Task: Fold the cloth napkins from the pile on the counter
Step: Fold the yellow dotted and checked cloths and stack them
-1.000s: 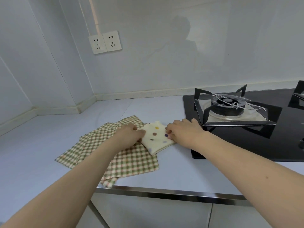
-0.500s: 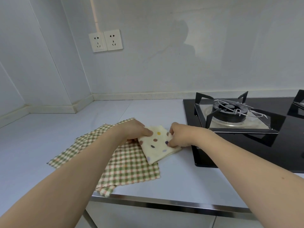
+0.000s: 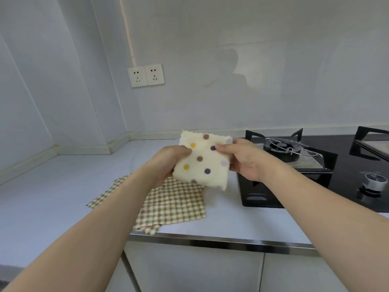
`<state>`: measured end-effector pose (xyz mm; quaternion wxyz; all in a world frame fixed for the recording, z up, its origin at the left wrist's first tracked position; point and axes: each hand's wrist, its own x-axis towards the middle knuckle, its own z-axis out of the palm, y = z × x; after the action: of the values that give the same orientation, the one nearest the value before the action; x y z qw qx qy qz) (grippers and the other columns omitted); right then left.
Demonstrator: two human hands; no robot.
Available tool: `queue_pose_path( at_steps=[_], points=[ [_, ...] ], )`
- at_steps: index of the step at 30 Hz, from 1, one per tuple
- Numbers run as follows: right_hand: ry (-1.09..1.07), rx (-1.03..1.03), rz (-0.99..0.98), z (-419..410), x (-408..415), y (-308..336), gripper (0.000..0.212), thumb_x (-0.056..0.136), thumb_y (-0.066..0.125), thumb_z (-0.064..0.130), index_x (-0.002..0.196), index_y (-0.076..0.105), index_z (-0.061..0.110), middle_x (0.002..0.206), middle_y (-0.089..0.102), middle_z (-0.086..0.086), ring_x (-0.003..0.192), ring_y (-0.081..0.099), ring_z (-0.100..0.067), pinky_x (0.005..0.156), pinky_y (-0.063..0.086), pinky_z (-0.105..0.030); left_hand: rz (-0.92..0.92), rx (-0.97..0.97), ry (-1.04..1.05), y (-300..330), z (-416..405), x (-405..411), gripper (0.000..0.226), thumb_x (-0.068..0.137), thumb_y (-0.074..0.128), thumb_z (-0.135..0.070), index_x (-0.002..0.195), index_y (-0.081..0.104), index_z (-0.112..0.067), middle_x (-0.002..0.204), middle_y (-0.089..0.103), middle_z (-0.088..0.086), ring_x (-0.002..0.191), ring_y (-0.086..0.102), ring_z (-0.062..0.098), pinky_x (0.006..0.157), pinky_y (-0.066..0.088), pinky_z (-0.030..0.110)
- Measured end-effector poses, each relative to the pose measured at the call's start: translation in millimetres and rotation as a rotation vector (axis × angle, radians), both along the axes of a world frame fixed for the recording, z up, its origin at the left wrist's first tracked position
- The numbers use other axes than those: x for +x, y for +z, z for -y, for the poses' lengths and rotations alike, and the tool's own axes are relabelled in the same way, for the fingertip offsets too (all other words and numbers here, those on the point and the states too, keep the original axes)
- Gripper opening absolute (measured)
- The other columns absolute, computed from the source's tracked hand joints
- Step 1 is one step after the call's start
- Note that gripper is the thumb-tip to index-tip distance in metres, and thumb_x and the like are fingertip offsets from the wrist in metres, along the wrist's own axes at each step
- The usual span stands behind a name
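Above the worktop (image 3: 52, 203), you hold the dotted napkin (image 3: 203, 160) up, folded, w/ both hands. Left hand (image 3: 166, 163) grips its left edge, fingers curled round it; right hand (image 3: 242, 159) pinches the right edge, thumb on top. Under it, near the front edge, the checked napkins (image 3: 172, 205) lie flat & overlapping. Hob (image 3: 315, 171) sits right; sockets (image 3: 145, 75) on the far wall.

Both forearms are bare to the frame's lower edge, and the left hand (image 3: 168, 163) and right hand (image 3: 242, 159) wear nothing.
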<state>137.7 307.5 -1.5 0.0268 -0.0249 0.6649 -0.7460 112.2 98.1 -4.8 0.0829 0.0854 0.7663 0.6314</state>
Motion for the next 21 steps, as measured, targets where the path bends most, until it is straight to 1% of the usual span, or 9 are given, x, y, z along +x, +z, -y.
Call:
queue_pose_path(
  at_steps=[4,6,8,9,11,12,13,16,21],
  points=[
    [-0.148,-0.145,0.002,7,20,27,0.023,0.094,0.06,0.01,0.116,0.062,0.007,0.102,0.072,-0.01,0.086,0.07,-0.025,0.075,0.058,-0.041,-0.211,0.038,0.134,10,-29,20,0.025,0.095,0.057,-0.038,0.107,0.066,-0.019,0.1,0.074,0.003,0.09,0.071,0.022,0.076,0.057,0.036],
    [-0.197,-0.18,0.04,8,28,34,0.022,0.097,0.055,0.024,0.113,0.062,0.009,0.103,0.072,-0.009,0.089,0.07,-0.027,0.077,0.058,-0.045,-0.303,0.045,0.186,17,-40,30,0.018,0.096,0.055,-0.039,0.101,0.065,-0.025,0.096,0.073,-0.002,0.088,0.07,0.019,0.078,0.057,0.038],
    [-0.272,-0.058,0.09,8,32,36,0.034,0.099,0.044,0.045,0.104,0.061,0.016,0.101,0.07,-0.005,0.091,0.069,-0.028,0.078,0.058,-0.044,-0.362,0.065,0.22,25,-51,39,0.013,0.097,0.052,-0.037,0.095,0.062,-0.028,0.093,0.072,-0.004,0.087,0.07,0.017,0.079,0.058,0.039],
    [-0.324,0.043,0.104,8,33,35,0.041,0.098,0.038,0.052,0.104,0.059,0.017,0.103,0.068,-0.005,0.092,0.068,-0.028,0.07,0.059,-0.041,-0.376,0.071,0.235,28,-55,42,0.013,0.098,0.051,-0.036,0.094,0.062,-0.029,0.093,0.072,-0.003,0.086,0.07,0.016,0.078,0.058,0.04],
    [-0.415,0.182,0.086,6,30,31,0.047,0.099,0.032,0.053,0.119,0.052,0.016,0.111,0.061,-0.006,0.096,0.064,-0.03,0.052,0.055,-0.031,-0.398,0.064,0.252,32,-65,44,0.018,0.098,0.049,-0.037,0.097,0.062,-0.024,0.095,0.072,0.0,0.087,0.07,0.018,0.078,0.059,0.041],
    [-0.451,0.209,0.054,3,26,29,0.047,0.1,0.031,0.05,0.125,0.048,0.015,0.115,0.059,-0.006,0.098,0.062,-0.03,0.051,0.052,-0.03,-0.408,0.055,0.26,33,-69,42,0.023,0.098,0.048,-0.039,0.1,0.062,-0.02,0.097,0.071,0.003,0.088,0.069,0.021,0.078,0.058,0.042],
    [-0.486,0.231,0.007,0,22,28,0.045,0.101,0.03,0.046,0.127,0.046,0.013,0.117,0.058,-0.007,0.1,0.06,-0.029,0.055,0.053,-0.032,-0.412,0.048,0.263,34,-74,39,0.027,0.099,0.047,-0.039,0.103,0.061,-0.016,0.099,0.071,0.006,0.089,0.069,0.023,0.079,0.058,0.042],
    [-0.551,0.354,-0.137,-14,1,29,0.036,0.103,0.031,0.037,0.121,0.045,0.01,0.115,0.056,-0.008,0.102,0.056,-0.029,0.088,0.05,-0.046,-0.385,0.027,0.274,34,-87,20,0.025,0.1,0.046,-0.036,0.104,0.059,-0.014,0.1,0.068,0.006,0.091,0.067,0.024,0.079,0.055,0.041],
    [-0.568,0.386,-0.22,-34,-58,25,0.028,0.102,0.031,0.031,0.113,0.046,0.01,0.105,0.055,-0.005,0.099,0.055,-0.028,0.091,0.047,-0.045,-0.344,0.074,0.277,28,-109,-37,0.018,0.098,0.045,-0.038,0.096,0.056,-0.024,0.097,0.067,0.003,0.091,0.067,0.024,0.079,0.057,0.053]
  ],
)
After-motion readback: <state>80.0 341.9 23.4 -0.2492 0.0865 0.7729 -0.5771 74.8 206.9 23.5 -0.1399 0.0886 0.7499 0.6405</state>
